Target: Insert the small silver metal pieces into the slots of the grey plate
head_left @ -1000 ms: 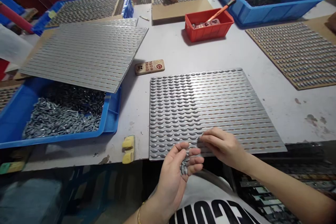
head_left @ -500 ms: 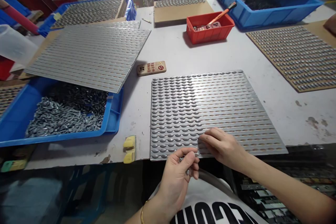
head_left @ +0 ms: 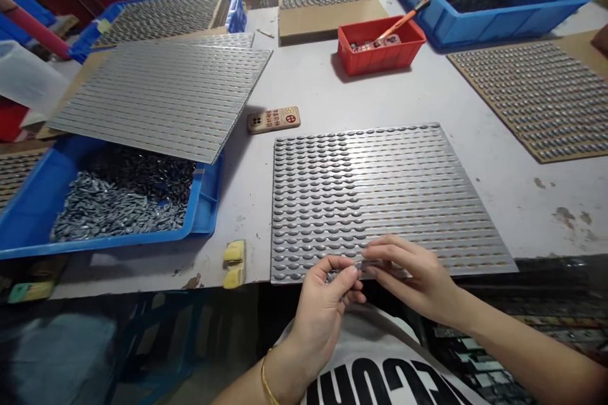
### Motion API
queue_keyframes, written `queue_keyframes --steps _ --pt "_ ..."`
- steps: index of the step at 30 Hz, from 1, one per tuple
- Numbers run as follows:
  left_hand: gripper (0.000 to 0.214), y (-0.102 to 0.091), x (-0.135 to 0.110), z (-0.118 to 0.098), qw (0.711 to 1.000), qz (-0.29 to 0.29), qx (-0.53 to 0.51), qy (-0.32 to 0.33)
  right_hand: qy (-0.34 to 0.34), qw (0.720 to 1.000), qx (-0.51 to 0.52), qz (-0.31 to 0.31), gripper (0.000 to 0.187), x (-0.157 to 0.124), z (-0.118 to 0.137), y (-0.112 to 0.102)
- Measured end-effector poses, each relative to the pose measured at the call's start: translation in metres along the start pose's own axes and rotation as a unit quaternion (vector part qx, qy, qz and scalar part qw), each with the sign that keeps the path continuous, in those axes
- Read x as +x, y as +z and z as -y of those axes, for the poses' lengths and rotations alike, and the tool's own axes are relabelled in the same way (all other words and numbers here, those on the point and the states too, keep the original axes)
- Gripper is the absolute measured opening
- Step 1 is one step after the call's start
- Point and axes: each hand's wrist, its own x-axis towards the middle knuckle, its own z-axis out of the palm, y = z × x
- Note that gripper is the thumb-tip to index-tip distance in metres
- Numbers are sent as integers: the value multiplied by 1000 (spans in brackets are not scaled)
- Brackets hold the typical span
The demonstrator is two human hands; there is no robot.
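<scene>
"Grey piece [head_left: 359, 262]: where?"
"Lower centre, pinched by the left hand [head_left: 323, 297], thumb to finger; long axis unclear."
"And the right hand [head_left: 420, 273]?"
"Just right of it, fingers slightly parted; whether gripping, I can't tell."

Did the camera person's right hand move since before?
Yes, a little: judged against the grey board, the right hand has shifted toward the board's near edge.

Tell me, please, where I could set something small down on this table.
Free: the white table between the phone, the red bin and the near board, and between that and the studded board at right. Crowded: the left, where a grey board overhangs a blue bin, and around the left hand and right hand.
</scene>
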Motion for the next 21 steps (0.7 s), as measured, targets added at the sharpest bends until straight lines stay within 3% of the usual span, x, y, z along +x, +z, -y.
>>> queue_keyframes --steps 3,6,14,18,21 --pt "15 5 -2 1 1000 7 -22 19 26 998 48 -44 22 -4 13 6" --pt "14 9 -4 -1 999 14 -38 18 16 997 23 -72 28 -10 15 15" --pt "30 6 -16 -5 995 58 -25 -80 11 998 -46 -44 29 -22 8 11" --pt "29 -1 -25 -17 993 45 -39 -103 9 998 -44 -47 26 -21 -1 3" --pt "20 -8 -30 -23 997 -7 -58 -57 -8 994 -94 -52 23 -20 -13 2"
